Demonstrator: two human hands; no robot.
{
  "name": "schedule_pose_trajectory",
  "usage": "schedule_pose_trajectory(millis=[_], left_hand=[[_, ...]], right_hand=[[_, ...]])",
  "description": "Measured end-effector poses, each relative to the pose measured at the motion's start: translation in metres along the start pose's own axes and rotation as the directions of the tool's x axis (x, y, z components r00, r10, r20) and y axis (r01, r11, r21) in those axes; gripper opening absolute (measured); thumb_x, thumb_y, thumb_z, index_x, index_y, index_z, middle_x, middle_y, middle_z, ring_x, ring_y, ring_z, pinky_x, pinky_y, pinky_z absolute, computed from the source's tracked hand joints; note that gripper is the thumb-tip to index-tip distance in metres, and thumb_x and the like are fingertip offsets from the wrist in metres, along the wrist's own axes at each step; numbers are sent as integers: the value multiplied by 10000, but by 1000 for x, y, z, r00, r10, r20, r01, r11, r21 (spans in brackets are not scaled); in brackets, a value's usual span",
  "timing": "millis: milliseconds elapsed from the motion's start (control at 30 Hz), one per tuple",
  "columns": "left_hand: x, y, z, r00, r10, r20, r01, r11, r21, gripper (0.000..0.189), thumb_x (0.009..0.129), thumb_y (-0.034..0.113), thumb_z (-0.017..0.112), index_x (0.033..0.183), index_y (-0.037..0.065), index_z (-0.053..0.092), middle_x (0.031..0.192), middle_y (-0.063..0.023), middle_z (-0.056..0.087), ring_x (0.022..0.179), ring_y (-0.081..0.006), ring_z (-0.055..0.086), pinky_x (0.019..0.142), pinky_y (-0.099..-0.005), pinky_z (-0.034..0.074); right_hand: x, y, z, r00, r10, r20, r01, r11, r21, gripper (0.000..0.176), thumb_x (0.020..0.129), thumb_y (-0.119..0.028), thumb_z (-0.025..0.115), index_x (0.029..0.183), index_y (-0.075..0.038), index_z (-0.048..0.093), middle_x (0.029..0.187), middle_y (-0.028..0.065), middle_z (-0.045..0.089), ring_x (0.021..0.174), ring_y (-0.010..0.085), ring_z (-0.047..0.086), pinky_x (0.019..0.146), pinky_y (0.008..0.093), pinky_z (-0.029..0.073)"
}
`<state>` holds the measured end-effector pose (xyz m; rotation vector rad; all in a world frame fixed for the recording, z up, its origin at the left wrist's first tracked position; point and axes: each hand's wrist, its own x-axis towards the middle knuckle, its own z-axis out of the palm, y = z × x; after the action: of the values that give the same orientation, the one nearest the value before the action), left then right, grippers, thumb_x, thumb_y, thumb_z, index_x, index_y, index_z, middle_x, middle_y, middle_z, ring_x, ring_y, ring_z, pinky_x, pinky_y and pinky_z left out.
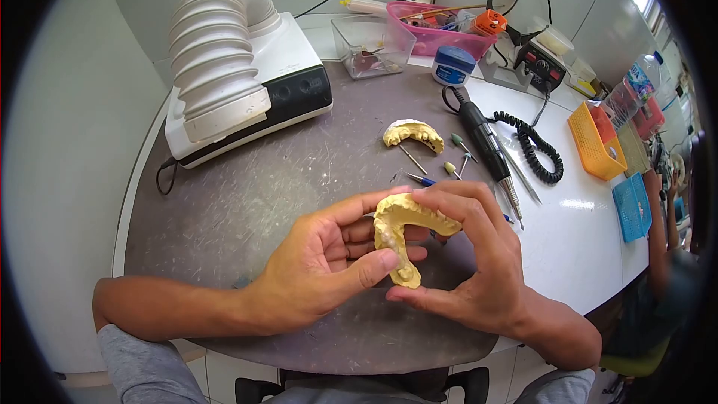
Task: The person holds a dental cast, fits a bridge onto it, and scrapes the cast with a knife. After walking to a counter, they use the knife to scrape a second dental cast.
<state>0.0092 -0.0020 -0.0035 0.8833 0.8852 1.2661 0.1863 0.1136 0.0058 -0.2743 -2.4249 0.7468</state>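
A yellow plaster dental cast (390, 230), horseshoe-shaped with a row of teeth, is held up above the near part of the table. My left hand (329, 254) grips its left side, thumb on the near end and fingers behind. Around its right side curls my right hand (479, 262), with fingers at the top edge and the thumb by the near tip. Beyond the hands lies a second yellow dental cast (413, 135) with a whitish back edge. Close to it are several small grinding burs (451, 168) and a blue pen-like tool (421, 179), partly hidden by my fingers.
A black handpiece (485, 138) with a coiled cord lies right of the burs, beside a metal instrument (516, 164). A dust extractor with a ribbed hose (221, 52) stands back left. Behind are a clear box (374, 45), pink basket (441, 39) and blue-lidded jar (453, 66). Orange (594, 142) and blue baskets (633, 208) stand right.
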Motion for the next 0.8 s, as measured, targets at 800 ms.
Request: schedule_pose_trajectory(millis=[800], left_hand=[[5,-7,-5,966,-146,215,211,925,-317,481,959,138,570,1374,14,361,1276,-118,539,1178,-180,553,994,-325,474]], right_hand=[[-10,-12,0,948,-242,-208,212,964,-159,707,603,-315,892,1180,-28,602,1009,112,502,827,190,544,637,282,486]])
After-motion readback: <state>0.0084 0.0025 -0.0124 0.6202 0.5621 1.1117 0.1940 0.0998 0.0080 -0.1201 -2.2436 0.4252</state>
